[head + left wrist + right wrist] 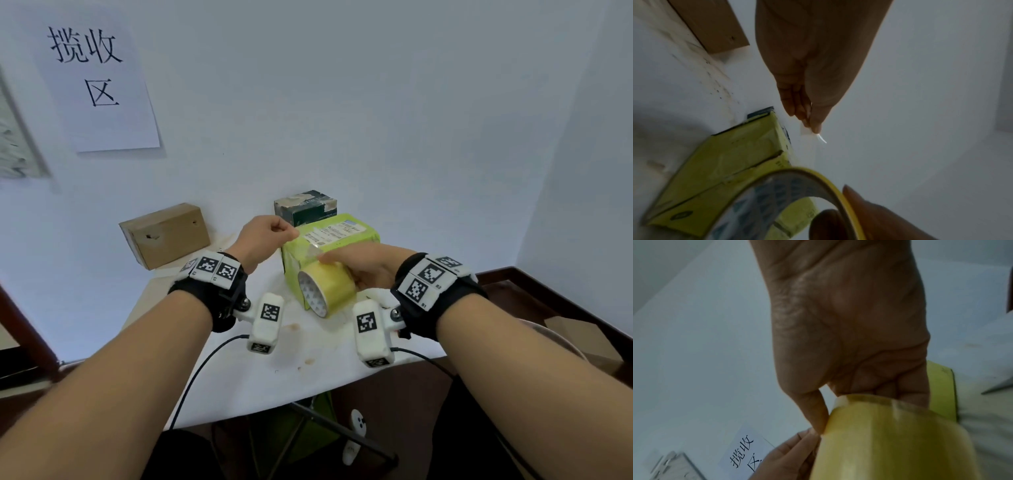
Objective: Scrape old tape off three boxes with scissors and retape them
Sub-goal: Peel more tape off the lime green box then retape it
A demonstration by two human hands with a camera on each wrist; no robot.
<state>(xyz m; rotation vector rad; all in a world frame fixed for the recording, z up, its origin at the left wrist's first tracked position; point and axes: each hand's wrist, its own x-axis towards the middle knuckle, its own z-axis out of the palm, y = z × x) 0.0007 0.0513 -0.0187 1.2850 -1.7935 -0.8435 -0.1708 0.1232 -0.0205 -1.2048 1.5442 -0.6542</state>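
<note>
Your right hand [366, 270] grips the tape roll [325, 287] against the yellow box [342, 236] — your left hand's [263, 240] fingers [797, 107] pinch its loose end [807, 130], just above.

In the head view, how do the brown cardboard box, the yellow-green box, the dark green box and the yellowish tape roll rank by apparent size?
1. Yellow-green box
2. Brown cardboard box, roughly similar; order unsure
3. Yellowish tape roll, nearer the camera
4. Dark green box, partly hidden, farthest

Parcel collection point, wall sign [90, 73], boxes [164, 234]
</note>
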